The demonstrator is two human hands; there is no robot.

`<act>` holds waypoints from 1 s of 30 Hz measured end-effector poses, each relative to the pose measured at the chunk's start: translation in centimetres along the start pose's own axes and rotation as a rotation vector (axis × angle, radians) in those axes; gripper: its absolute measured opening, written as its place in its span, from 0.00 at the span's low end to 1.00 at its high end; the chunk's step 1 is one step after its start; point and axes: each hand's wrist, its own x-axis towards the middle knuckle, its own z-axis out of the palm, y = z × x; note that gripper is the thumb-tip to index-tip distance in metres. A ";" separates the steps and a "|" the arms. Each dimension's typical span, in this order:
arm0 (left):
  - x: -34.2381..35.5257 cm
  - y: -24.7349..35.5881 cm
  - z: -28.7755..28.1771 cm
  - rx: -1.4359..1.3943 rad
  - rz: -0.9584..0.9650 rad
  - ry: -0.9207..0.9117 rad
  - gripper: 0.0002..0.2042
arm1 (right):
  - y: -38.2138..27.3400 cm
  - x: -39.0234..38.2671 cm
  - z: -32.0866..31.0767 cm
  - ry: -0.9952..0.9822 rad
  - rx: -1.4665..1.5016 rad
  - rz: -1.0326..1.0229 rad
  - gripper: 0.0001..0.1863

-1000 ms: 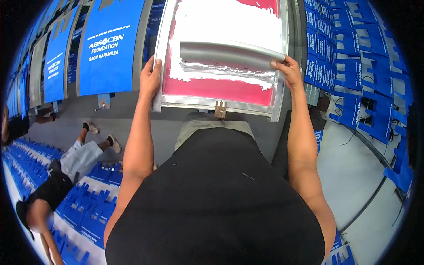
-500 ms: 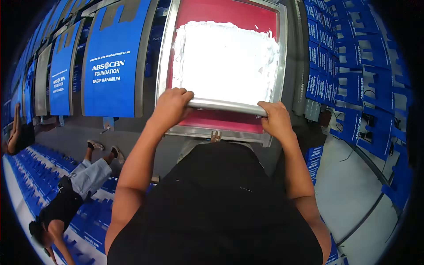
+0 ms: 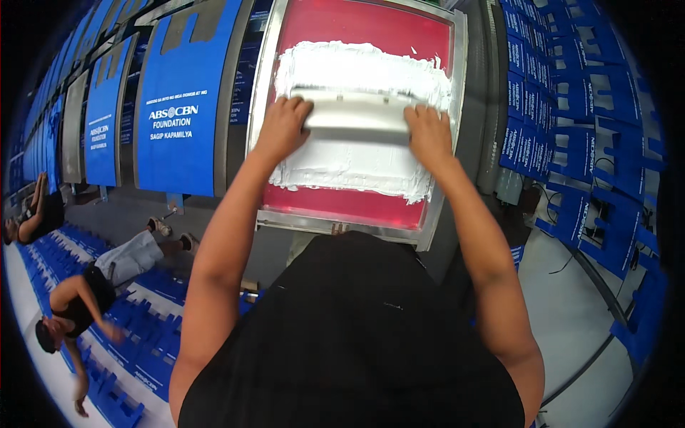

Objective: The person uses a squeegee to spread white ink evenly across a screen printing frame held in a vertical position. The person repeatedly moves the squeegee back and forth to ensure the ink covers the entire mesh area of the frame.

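A screen-printing frame [image 3: 307,222] with metal rails and red mesh [image 3: 364,21] lies in front of me. Thick white ink [image 3: 357,165] covers the middle of the mesh, its edges ragged. Across the ink rests a long pale squeegee [image 3: 360,115], slightly blurred. My left hand [image 3: 285,127] is closed round its left end. At the other end my right hand [image 3: 430,132] grips it, fingers over the top edge. Ink shows both beyond the squeegee and on my side of it. The blade's lower edge is hard to make out.
Blue cut sheets with white print [image 3: 175,150] lie on boards at the left. More blue sheets [image 3: 528,100] hang or lie in rows at the right. A co-worker [image 3: 82,289] bends over blue pieces at lower left; another person [image 3: 43,214] stands behind. A dark cable [image 3: 599,278] curves across the right floor.
Both hands have moved the squeegee away from me, from the near edge of the ink to its middle. Ink now shows on the near side. The co-worker at lower left has shifted their arms.
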 end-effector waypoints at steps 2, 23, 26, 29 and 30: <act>-3.6 2.3 -2.0 -0.008 -0.029 -0.082 0.22 | -2.6 -3.5 -2.0 -0.087 0.095 0.007 0.20; -3.2 2.8 -2.8 -0.035 -0.263 -0.226 0.11 | -3.0 -3.2 -3.5 -0.198 0.214 0.189 0.19; 6.5 -1.2 -3.2 0.042 -0.226 -0.184 0.11 | 2.3 5.9 -3.8 -0.233 0.133 0.190 0.21; 9.3 -2.4 -3.7 0.053 -0.167 -0.204 0.15 | 2.5 6.8 -5.7 -0.227 0.207 0.214 0.19; 7.7 -1.4 -4.2 0.042 -0.196 -0.245 0.15 | 2.6 6.6 -6.2 -0.248 0.220 0.231 0.19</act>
